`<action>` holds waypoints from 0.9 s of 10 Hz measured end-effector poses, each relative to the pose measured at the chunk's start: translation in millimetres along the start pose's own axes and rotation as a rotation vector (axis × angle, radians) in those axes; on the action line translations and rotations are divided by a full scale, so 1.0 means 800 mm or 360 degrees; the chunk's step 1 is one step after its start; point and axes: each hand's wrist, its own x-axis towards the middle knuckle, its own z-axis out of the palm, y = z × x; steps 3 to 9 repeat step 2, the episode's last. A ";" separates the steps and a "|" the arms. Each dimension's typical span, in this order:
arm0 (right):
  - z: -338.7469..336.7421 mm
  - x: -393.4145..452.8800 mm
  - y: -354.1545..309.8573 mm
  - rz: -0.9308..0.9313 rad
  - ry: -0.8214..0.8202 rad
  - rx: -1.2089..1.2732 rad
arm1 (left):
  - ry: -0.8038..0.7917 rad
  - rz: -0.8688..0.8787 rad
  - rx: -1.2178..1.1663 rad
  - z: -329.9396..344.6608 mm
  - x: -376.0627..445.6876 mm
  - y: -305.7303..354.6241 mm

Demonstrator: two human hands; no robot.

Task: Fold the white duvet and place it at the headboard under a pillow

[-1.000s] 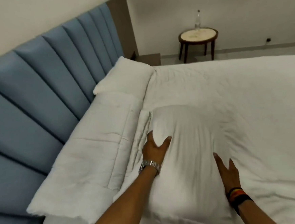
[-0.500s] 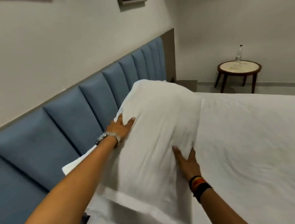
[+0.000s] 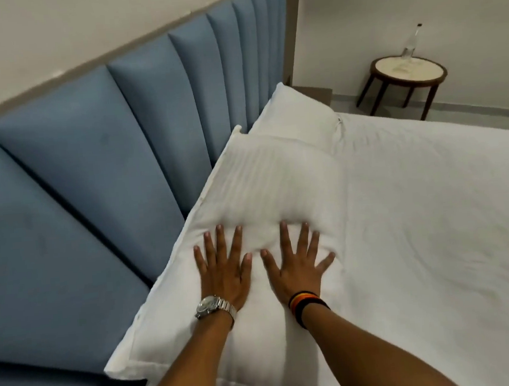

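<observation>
A white pillow (image 3: 265, 192) lies flat against the blue padded headboard (image 3: 94, 187). My left hand (image 3: 224, 268), with a metal watch at the wrist, and my right hand (image 3: 296, 261), with dark bands at the wrist, press flat on the pillow's near half, fingers spread. The folded white duvet is almost wholly hidden beneath the pillow; only a white corner (image 3: 121, 371) pokes out at the near left, and I cannot tell if it is duvet or pillowcase. A second white pillow (image 3: 298, 113) lies beyond, also at the headboard.
The bed's white sheet (image 3: 446, 208) spreads to the right. A small round wooden side table (image 3: 408, 71) with a clear bottle (image 3: 410, 43) stands by the far wall. A low bedside unit (image 3: 318, 92) sits behind the far pillow.
The pillow went from lying on the mattress, to being lifted toward the headboard, to resting flat at the headboard over the folded duvet. Both hands now lie spread on top of it.
</observation>
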 end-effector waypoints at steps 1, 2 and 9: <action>-0.008 0.003 0.004 0.0008 -0.0078 0.0048 | -0.0094 -0.0003 0.0011 -0.009 -0.006 0.006; -0.054 0.001 -0.001 0.0021 -0.0149 0.0306 | -0.0070 -0.0068 -0.0137 -0.048 0.007 0.019; -0.054 0.001 -0.001 0.0021 -0.0149 0.0306 | -0.0070 -0.0068 -0.0137 -0.048 0.007 0.019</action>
